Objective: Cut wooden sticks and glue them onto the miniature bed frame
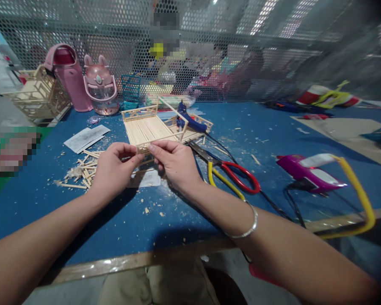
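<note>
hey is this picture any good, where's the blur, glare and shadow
In the head view, left hand, right hand and wooden model look fairly clear; same head view, upper right smeared and dark; again head view, glints on the bracelet and a dark shadow on the blue table.

In the head view I see the left hand [117, 166] and right hand [179, 164] pinching the near edge of a wooden stick platform [149, 128] over the blue desk [123, 231]; scissors [206, 154] lie right, loose sticks [88, 173] left.
</note>
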A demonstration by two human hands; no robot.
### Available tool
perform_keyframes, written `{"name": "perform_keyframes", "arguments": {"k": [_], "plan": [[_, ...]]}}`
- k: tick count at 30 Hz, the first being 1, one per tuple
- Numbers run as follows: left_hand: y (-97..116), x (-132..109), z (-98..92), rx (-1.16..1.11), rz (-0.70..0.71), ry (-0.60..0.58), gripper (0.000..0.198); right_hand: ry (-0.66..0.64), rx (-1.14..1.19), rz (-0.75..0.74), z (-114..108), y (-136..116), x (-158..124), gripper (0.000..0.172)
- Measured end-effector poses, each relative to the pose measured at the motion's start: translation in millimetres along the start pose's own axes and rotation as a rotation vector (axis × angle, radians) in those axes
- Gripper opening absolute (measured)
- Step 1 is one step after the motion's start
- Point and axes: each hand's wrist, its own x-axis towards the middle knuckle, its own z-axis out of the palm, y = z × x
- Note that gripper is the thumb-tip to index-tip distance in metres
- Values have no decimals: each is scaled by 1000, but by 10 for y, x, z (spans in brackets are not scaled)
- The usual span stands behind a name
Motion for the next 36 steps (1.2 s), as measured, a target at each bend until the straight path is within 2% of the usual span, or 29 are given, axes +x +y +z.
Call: {"name": "perform_keyframes", "arguments": {"k": [4,7,12,15,17,18,21,24,26,29,36], "plan": [[2,-8,3,-37,-20,4,19,14,-83,-35,-3,-17,-22,19],[16,-8,-6,-71,-55,-4,20,63,-145,-116,-42,-78,-48,16],[71,37,-81,-82,-56,27,20,213,-264,-410,-246,-296,-49,17],[90,76,-142,-138,-76,22,20,308,-415,-628,-355,-477,-10,26],[97,90,-175,-202,-81,7,22,277,-590,-791,-369,-604,34,30],[103,91,-188,-236,-79,0,22,221,-691,-879,-357,-666,63,28],[141,71,-210,-343,-93,-29,22,-43,-950,-1045,-271,-823,170,4],[186,40,-217,-433,-115,-53,20,-289,-1092,-971,-183,-904,278,29],[203,22,-217,-449,-125,-51,20,-369,-1120,-902,-151,-916,328,32],[212,-5,-209,-454,-155,-19,22,-373,-1091,-869,-136,-899,354,25],[241,-57,-170,-488,-162,65,26,-282,-1034,-885,-79,-815,306,16]]}}
